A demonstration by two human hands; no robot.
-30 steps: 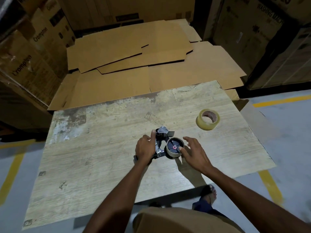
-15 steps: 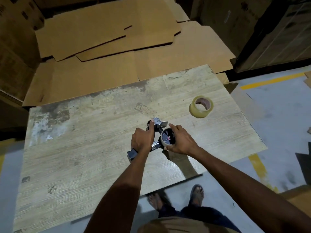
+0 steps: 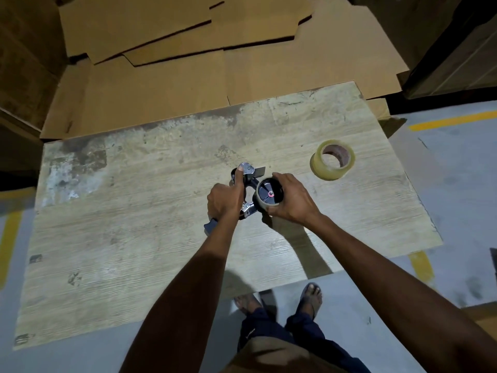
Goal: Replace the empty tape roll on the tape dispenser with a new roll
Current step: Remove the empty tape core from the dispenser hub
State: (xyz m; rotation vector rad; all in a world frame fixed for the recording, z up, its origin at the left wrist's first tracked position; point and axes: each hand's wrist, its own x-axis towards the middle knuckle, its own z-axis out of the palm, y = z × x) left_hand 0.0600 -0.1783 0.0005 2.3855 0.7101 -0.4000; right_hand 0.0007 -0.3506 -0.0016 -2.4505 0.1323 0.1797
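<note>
The left hand (image 3: 224,200) is gripping the handle of the black and silver metal tape dispenser (image 3: 248,170), with its thumb pressing on the shiny front part. It is holding the tool over the worn pale wooden table (image 3: 134,238). To do this step well, this hand should be holding very steady, and the thumb should be staying away from the cutting edge.

The thin grey-brown cardboard empty roll (image 3: 259,203) is sitting on the dispenser's black wheel. It is looking bare, with no tape left. The right hand (image 3: 291,200) is curling its fingers round it and should be pulling it straight off, not tilting it.

The fat clear yellowish new roll (image 3: 322,170) is lying flat on the table, well apart to the right.
</note>
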